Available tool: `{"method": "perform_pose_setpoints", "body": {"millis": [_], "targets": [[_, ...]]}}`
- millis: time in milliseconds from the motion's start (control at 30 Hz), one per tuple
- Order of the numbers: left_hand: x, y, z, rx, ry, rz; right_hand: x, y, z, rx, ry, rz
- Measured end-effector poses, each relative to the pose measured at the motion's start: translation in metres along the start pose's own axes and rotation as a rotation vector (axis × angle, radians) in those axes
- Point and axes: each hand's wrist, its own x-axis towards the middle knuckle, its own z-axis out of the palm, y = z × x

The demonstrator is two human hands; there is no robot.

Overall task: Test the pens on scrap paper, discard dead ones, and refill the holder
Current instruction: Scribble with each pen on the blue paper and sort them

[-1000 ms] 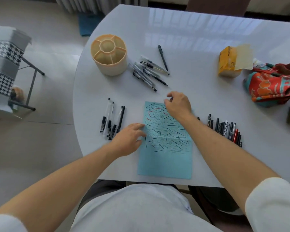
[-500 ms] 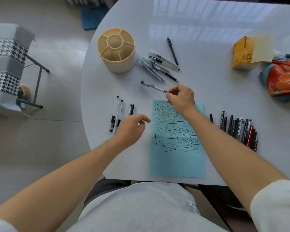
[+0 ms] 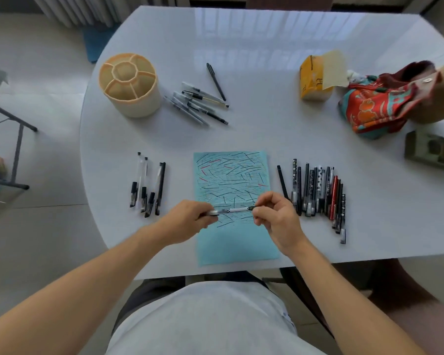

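A slim white-barrelled pen with a clear cap and black tip [image 3: 231, 210] lies level just above the scribbled light-blue scrap paper [image 3: 235, 228]. The left hand [image 3: 187, 221] grips its capped end with curled fingers, while the right hand [image 3: 277, 219] pinches its tip end. A cream round divided pen holder [image 3: 130, 84] stands well apart on the white table [image 3: 267, 129].

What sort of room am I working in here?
Most likely a home, perhaps a dining area. A glossy white table stands on pale floor tiles, a curtain hangs at the back, and a patterned cloth lies on the table.
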Motion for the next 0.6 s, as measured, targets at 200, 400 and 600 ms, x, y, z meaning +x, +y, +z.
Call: {"method": "perform_pose_setpoints", "body": {"millis": [200,400,600], "targets": [[-0.005,0.021,0.03,0.134,-0.095,0.066,-0.017,0.025,0.023,-0.107,-0.136,0.069],[-0.014,0.02,0.034,0.217,0.036,-0.033,-0.014,0.032,0.021,-0.084,0.072,0.034],[-0.039,-0.029,0.026,0.312,0.219,-0.059,-0.001,0.022,-0.043,-0.266,0.249,0.027]]}}
